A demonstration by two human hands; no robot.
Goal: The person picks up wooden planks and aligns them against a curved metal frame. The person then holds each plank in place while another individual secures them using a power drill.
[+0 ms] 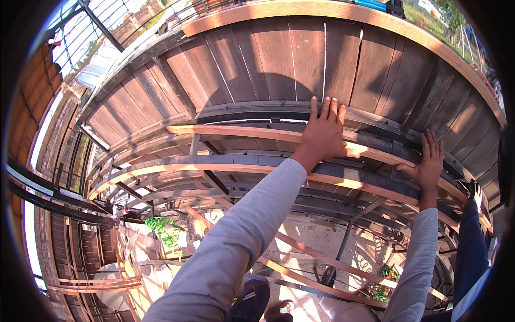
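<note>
My left hand (324, 131) lies over a narrow light-wood strip (236, 130), fingers stretched out toward a curved wall of dark planks (273, 59), the thumb pointing right along the strip. Farther right, my right hand (429, 163) rests on the same strip, fingers up and its thumb out to the left. Neither hand is wrapped round anything. Running below, closer to me, is a second curved wooden beam (214, 165) with a dark upper face. My left forearm covers part of it.
A pale wooden rail (300, 8) caps the plank wall. Dark metal bars (343, 249) and slanting wood strips (306, 247) cross below, above a lit floor with green coiled hose (166, 233). A dark-clothed limb (469, 241) is at the right. Blue items (370, 4) sit atop the rail.
</note>
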